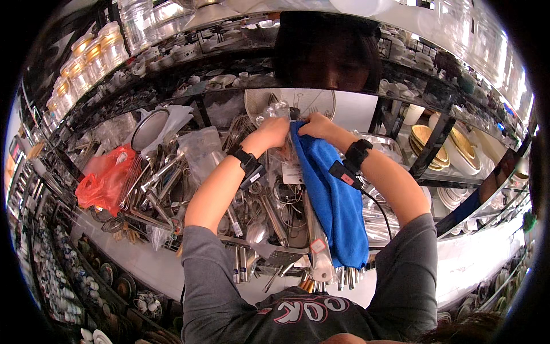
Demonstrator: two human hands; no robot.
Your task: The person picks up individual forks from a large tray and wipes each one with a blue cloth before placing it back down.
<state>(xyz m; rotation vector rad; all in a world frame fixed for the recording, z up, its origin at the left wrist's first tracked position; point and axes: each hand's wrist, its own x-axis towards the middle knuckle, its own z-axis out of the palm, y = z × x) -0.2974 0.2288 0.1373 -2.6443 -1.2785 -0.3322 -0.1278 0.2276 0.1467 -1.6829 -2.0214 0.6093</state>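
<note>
My right hand (319, 125) grips the top of a blue cloth (333, 206), which hangs down towards my body. Close beside it, my left hand (276, 131) is closed around the upper part of a long metal utensil (320, 262) in clear plastic. The utensil's lower end, with a hole in it, points towards me along the cloth's left edge. Clear plastic wrap (275, 110) and a small black piece (294, 114) show just beyond my fingers. What exactly lies inside my left fist is hidden. A white paper tag (293, 173) hangs below that hand.
Under my arms are metal trays (296, 251) full of utensils, including a ladle (258, 232). A red plastic bag (107, 178) lies at left, near a round sieve (149, 129). Woven oval trays (429, 144) sit on the right shelf. A dark glossy shelf edge (240, 69) crosses ahead, with glass jars (111, 43) above.
</note>
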